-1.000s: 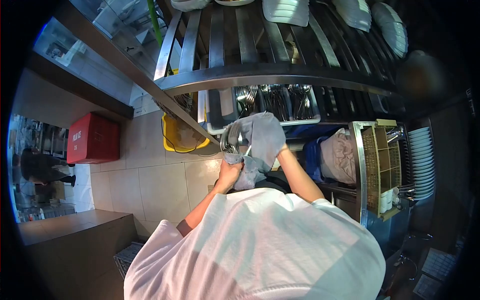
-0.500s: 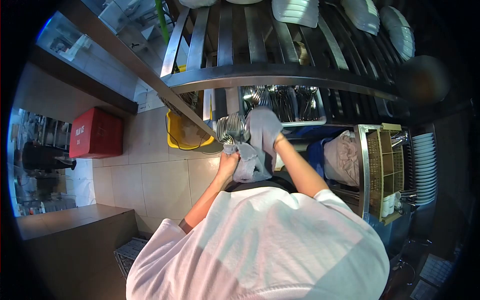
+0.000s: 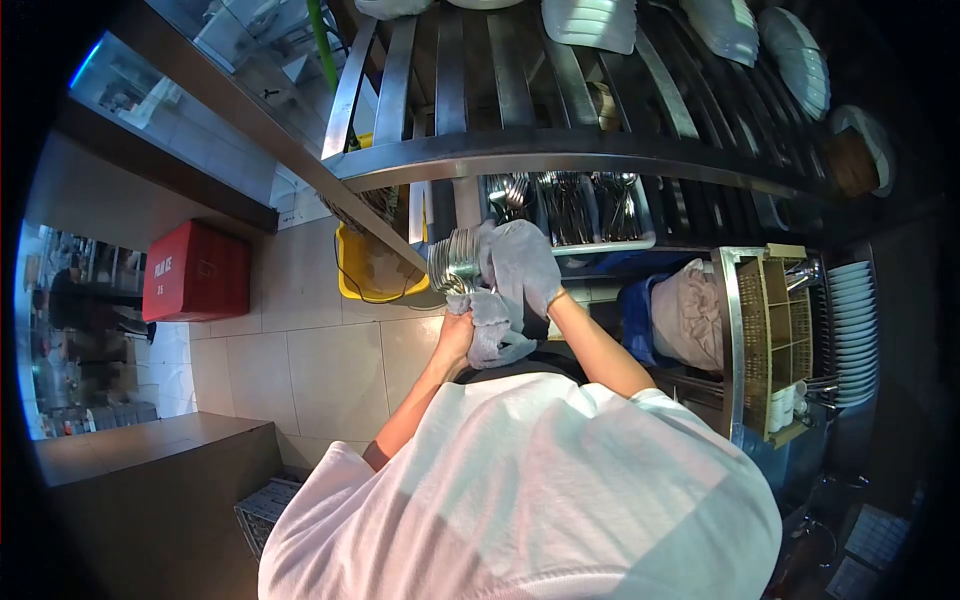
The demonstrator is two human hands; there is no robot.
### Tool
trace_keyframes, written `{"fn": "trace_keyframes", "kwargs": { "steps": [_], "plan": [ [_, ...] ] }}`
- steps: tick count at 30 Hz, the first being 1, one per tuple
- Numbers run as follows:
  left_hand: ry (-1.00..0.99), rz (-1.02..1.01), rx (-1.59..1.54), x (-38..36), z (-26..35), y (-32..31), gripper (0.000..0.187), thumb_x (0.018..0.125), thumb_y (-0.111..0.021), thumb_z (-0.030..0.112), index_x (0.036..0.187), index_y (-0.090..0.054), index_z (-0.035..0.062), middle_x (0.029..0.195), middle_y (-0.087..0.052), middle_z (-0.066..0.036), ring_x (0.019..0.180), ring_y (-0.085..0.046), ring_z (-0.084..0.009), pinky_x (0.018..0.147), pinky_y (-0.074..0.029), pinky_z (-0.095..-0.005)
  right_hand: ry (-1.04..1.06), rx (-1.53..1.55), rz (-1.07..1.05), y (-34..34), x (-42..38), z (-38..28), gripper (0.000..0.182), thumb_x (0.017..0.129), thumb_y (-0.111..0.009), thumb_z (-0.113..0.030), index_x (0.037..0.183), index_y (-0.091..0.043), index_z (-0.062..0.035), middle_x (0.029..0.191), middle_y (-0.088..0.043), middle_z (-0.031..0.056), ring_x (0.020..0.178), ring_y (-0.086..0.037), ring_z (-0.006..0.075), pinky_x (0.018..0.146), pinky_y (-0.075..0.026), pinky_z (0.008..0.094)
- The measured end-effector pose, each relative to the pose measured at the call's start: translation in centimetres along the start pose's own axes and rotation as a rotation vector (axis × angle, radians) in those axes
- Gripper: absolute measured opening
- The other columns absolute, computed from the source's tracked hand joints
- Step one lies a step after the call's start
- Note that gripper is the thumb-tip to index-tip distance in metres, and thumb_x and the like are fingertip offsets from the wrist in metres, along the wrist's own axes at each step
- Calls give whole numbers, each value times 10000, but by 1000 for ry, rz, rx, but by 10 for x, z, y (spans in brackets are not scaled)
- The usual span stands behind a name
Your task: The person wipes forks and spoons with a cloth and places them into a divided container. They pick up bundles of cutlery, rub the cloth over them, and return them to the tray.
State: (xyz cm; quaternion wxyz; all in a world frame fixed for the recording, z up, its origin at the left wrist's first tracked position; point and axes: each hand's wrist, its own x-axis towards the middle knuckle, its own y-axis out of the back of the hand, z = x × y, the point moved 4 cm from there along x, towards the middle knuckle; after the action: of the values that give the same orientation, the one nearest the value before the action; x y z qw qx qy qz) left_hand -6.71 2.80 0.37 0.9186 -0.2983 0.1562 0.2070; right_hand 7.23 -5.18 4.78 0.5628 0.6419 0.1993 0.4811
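A thick bundle of metal spoons (image 3: pixel 456 258), heads up and stacked together, is held by my left hand (image 3: pixel 457 335). My left fingers are closed around the handles, with part of a grey cloth (image 3: pixel 497 328) wrapped about them. The same cloth drapes over my right hand (image 3: pixel 530 265), covering its fingers like a mitt. That covered hand presses against the right side of the spoon heads. Just beyond it, a white divided cutlery tray (image 3: pixel 600 247) holds forks and other cutlery in its compartments.
A slatted metal shelf (image 3: pixel 560 143) with white dishes overhangs the cutlery tray. A yellow bin (image 3: pixel 352 270) stands on the floor to the left, a red box (image 3: pixel 197 270) farther off. At right are a divided basket (image 3: pixel 775 345) and stacked plates (image 3: pixel 852 335). A person (image 3: pixel 90 300) is at far left.
The cloth-covered right hand has moved slightly down and left, closer against the spoon heads. The spoon bundle has shifted a little left and its heads are partly covered by cloth.
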Motion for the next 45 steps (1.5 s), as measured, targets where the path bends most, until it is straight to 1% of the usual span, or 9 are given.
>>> {"fn": "trace_keyframes", "kwargs": {
  "steps": [4, 10, 17, 20, 22, 29, 32, 35, 45],
  "plan": [
    [55, -31, -71, 1, -13, 10, 198, 842, -453, 33, 1005, -563, 52, 913, -600, -45, 815, -582, -157, 715, -481, -295, -556, 733, 111, 18, -6, 17, 165, 655, -536, -188, 683, -631, -55, 662, -593, 129, 665, -583, 284, 597, -439, 355],
    [72, -79, 42, 9, -14, 2, 196, 849, -437, 34, 1003, -556, 55, 918, -591, -48, 837, -575, -161, 723, -479, -310, -178, 212, -64, 15, 4, 7, 168, 659, -531, -204, 610, -611, -65, 576, -569, 141, 541, -580, 312, 479, -431, 423],
    [126, -34, 87, 13, -6, -4, 199, 864, -444, 87, 1026, -547, 33, 898, -596, -75, 788, -590, -187, 672, -496, -316, -644, 215, -149, -4, -35, 4, 205, 755, -519, -197, 847, -613, -40, 828, -592, 194, 700, -595, 325, 618, -461, 416],
    [217, 13, 29, 7, -2, -13, 221, 871, -461, 132, 1040, -540, 13, 919, -600, -102, 826, -595, -209, 686, -505, -338, -371, 884, 104, -53, -54, -5, 197, 768, -523, -226, 756, -615, -52, 716, -584, 146, 711, -580, 284, 646, -443, 408],
    [287, 98, 174, -3, 6, -10, 265, 875, -482, 177, 1064, -532, -1, 943, -601, -118, 830, -599, -220, 699, -513, -366, -136, 315, -331, -22, -5, 11, 193, 774, -522, -205, 746, -614, -38, 735, -592, 125, 706, -568, 265, 647, -444, 372],
    [195, -112, 38, 43, -35, 22, 335, 870, -504, 258, 1114, -525, 30, 979, -596, -106, 864, -594, -223, 749, -503, -373, -1, 630, -345, 31, 22, 19, 224, 650, -615, -313, 662, -635, -89, 689, -625, 131, 554, -573, 275, 516, -434, 399],
    [310, -125, 69, 39, -25, 4, 294, 858, -524, 235, 1082, -556, 47, 990, -602, -72, 878, -590, -198, 779, -491, -352, 217, 273, -225, -175, -71, 8, 243, 796, -495, -225, 963, -561, -60, 866, -599, 176, 744, -623, 273, 567, -478, 371],
    [267, -199, 39, 44, -31, 8, 237, 850, -517, 158, 1046, -573, 39, 965, -609, -66, 872, -592, -184, 774, -493, -345, 223, 773, -2, -18, -16, -6, 180, 810, -477, -204, 824, -588, -63, 683, -606, 137, 657, -630, 293, 515, -466, 417],
    [128, -47, 200, 11, 26, -27, 249, 781, -552, 52, 1026, -569, 7, 892, -622, -80, 802, -595, -178, 676, -503, -330, -150, 324, -103, 19, -4, 18, 183, 741, -498, -209, 707, -596, -57, 705, -563, 133, 682, -571, 280, 603, -423, 389]
  ]
}}
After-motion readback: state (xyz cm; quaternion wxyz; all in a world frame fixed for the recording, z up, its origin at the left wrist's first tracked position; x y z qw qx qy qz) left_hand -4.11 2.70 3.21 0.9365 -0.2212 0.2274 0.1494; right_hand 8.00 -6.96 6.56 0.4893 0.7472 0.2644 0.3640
